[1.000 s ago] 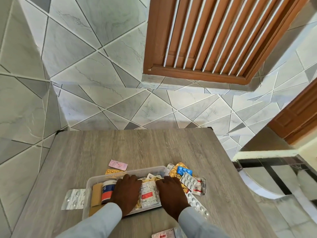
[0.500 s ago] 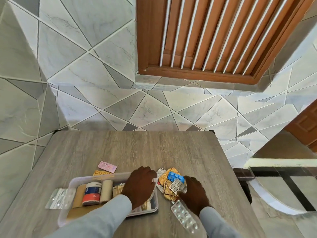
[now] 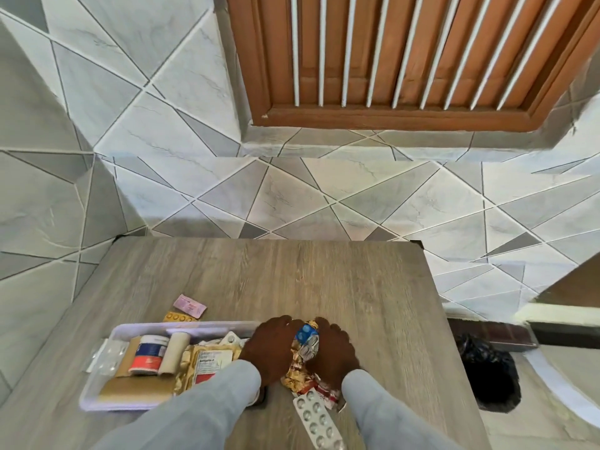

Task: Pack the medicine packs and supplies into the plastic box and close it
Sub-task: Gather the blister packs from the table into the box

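A clear plastic box lies near the table's front edge, holding a red-and-white jar, a bandage roll, tan packets and a labelled medicine sachet. Just right of the box, my left hand and my right hand cup a heap of medicine packs from both sides: gold foil strips, a blue blister and silver blisters. A silver blister strip lies in front of the heap.
Behind the box lie a pink sachet and an orange pill strip. A silver blister pack sits at the box's left end. The wooden table stands against a tiled wall. A black bag sits on the floor to the right.
My left hand left the box and moved right. Both hands now close around the heap of packs, which was spread flatter before.
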Tool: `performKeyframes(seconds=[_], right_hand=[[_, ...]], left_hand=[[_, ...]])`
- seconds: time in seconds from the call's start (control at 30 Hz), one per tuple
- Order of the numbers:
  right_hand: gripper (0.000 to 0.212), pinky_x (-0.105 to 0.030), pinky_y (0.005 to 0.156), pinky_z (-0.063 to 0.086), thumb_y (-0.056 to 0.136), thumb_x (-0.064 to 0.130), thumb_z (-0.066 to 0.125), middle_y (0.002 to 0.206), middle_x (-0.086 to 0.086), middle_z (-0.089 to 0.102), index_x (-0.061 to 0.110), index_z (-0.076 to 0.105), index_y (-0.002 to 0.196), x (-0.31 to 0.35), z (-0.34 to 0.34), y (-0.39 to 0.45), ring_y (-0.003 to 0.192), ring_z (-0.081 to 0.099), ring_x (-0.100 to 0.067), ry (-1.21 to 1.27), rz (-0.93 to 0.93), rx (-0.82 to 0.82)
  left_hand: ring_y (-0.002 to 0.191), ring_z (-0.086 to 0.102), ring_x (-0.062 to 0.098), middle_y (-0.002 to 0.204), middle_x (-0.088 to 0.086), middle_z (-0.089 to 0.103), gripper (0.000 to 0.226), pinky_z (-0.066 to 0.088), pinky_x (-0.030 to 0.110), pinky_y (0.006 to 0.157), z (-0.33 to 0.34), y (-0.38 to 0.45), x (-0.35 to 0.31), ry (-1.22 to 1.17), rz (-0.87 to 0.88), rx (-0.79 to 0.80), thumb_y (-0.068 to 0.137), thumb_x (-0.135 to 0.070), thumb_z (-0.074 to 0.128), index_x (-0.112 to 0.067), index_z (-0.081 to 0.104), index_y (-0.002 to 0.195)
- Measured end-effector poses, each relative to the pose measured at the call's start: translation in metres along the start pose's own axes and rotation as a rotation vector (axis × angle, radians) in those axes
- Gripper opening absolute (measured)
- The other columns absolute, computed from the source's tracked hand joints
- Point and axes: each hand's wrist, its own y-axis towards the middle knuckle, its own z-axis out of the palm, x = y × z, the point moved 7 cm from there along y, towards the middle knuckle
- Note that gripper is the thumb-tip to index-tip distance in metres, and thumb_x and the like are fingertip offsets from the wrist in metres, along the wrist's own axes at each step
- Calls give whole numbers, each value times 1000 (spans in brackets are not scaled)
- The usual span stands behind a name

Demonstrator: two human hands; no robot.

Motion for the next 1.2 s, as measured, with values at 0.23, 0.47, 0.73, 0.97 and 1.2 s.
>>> performKeyframes(seconds=[0.23, 0.47, 0.73, 0.97, 1.2], right_hand=[[36, -28, 81, 49, 70, 30, 63, 102, -6, 69, 13, 64, 101, -1, -27, 8, 96, 65, -22, 230, -123, 49], [17, -32, 60, 51, 61, -1, 79, 69, -7, 66, 3, 65, 71, 15, -70, 0, 62, 61, -19, 758, -146, -42], [22, -23, 49, 52, 77, 0, 75, 80, -9, 67, 7, 65, 95, 123, -4, -32, 62, 64, -15, 1086, -116, 94], [23, -45, 67, 60, 84, 24, 69, 102, -12, 63, 21, 49, 95, 202, 97, -40, 89, 67, -29, 756, 41, 260], [54, -41, 96, 50, 80, 50, 63, 125, -11, 60, 12, 54, 118, 243, 115, -26, 114, 58, -28, 142, -19, 84]], left_hand=[[137, 31, 18, 150, 3, 32, 55, 21, 28, 113, -27, -14, -3, -243, -53, -79, 92, -20, 48, -21, 28, 144], [134, 37, 12, 145, -6, 39, 57, 25, 28, 115, -45, -29, 14, -557, -139, -254, 89, -29, 57, -25, 34, 141], [108, 56, 18, 124, 1, 55, 60, 52, 30, 85, -67, -78, 115, -1005, -338, -357, 80, -7, 67, -35, 44, 128], [97, 61, 19, 109, 4, 59, 38, 54, 37, 84, -71, -155, 237, -833, -461, -376, 70, -9, 69, -27, 60, 102], [121, 50, 16, 130, 1, 55, 47, 33, 21, 102, -68, -164, 289, -551, -330, -257, 82, -16, 66, -20, 53, 126]])
